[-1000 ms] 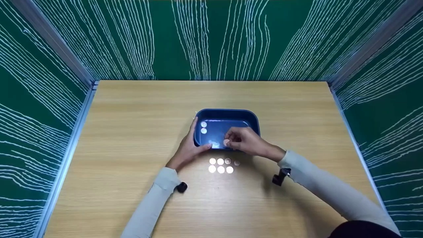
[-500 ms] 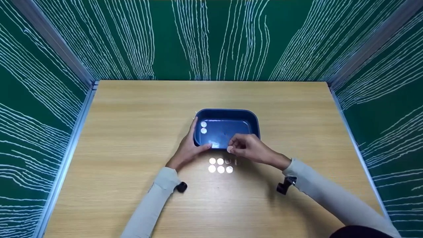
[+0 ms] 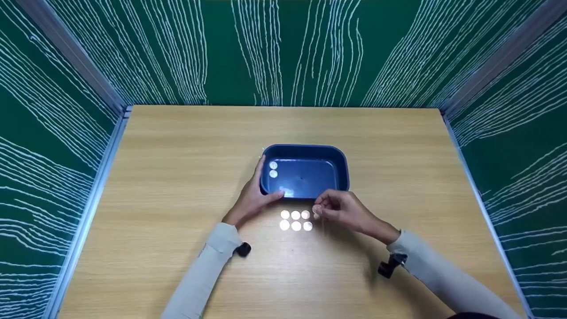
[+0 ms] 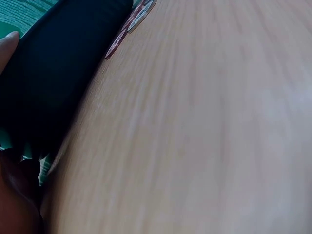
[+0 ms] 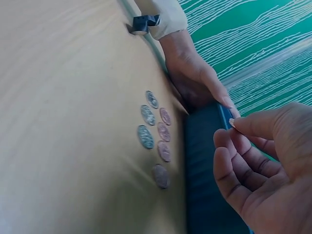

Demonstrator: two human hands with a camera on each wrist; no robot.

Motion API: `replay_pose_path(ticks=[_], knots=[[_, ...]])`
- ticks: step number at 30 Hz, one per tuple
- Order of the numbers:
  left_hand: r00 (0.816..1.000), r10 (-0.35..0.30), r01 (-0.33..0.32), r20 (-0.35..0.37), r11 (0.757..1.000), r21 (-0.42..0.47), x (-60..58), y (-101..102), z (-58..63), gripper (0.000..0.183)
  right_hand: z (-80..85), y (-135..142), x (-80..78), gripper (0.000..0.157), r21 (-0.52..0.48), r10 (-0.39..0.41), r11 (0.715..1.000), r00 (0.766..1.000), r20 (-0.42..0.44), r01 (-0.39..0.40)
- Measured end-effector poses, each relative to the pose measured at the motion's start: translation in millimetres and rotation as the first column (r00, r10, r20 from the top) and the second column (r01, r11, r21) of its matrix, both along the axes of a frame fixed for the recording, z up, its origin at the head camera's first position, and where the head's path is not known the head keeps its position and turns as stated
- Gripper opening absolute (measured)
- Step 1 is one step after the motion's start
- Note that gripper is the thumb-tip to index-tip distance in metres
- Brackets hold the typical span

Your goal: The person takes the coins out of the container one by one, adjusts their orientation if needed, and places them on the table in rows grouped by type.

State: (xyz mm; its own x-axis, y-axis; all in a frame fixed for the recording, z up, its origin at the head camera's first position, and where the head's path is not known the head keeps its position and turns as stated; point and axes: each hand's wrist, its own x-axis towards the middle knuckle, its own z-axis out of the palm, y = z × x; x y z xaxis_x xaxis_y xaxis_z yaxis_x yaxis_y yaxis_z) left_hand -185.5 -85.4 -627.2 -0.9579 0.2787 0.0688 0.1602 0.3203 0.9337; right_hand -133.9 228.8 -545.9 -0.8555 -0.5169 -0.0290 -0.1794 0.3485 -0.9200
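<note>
A dark blue rectangular tray [image 3: 310, 196] sits mid-table, with two silvery coins [image 3: 273, 169] lying inside near its left wall. My left hand [image 3: 251, 198] grips the tray's left end, thumb over the front rim and fingers along the side wall. Just in front of the tray, my right hand [image 3: 343, 210] pinches a coin [image 5: 232, 123] between thumb and index finger, the other fingers curled. Two short rows of coins [image 3: 296, 226] lie on the wood below that hand, some silvery and some coppery in the right wrist view. One coin [image 5: 161, 176] sits at the end of a row.
The wooden table [image 3: 186, 146] is bounded at the back and sides by green panels [image 3: 292, 53] with wavy white lines. Small black cameras are strapped at both wrists over light sleeves [image 3: 199, 270].
My right hand, pinching the coin, has moved from above the tray toward the front right, past the rim to the right end of the coin rows. The left hand and tray have stayed put.
</note>
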Motion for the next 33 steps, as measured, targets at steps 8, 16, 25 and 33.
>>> replay_pose_path(ticks=[8, 16, 25, 33], knots=[[1.000, -0.003, 0.003, -0.002, 1.000, -0.005, -1.2, -0.2, 0.5, 0.126, -12.7, 15.1, 15.6, 0.012, 0.060, -0.057, 0.997, 0.998, -0.004, 0.058], [1.000, 0.004, -0.004, 0.005, 1.000, -0.009, -0.4, 0.2, 2.0, 0.126, -31.8, 28.9, 21.1, 0.012, 0.045, -0.095, 0.994, 0.995, -0.008, 0.096], [1.000, 0.002, -0.001, 0.007, 1.000, -0.003, 0.3, 0.6, 0.8, 0.126, -51.7, 37.5, 17.4, 0.007, 0.074, -0.137, 0.988, 0.991, -0.004, 0.137], [1.000, 0.004, -0.004, -0.007, 1.000, -0.006, -0.4, 0.5, 0.2, 0.127, -59.7, 36.7, 15.7, 0.006, 0.150, -0.134, 0.977, 0.986, -0.102, 0.149]])
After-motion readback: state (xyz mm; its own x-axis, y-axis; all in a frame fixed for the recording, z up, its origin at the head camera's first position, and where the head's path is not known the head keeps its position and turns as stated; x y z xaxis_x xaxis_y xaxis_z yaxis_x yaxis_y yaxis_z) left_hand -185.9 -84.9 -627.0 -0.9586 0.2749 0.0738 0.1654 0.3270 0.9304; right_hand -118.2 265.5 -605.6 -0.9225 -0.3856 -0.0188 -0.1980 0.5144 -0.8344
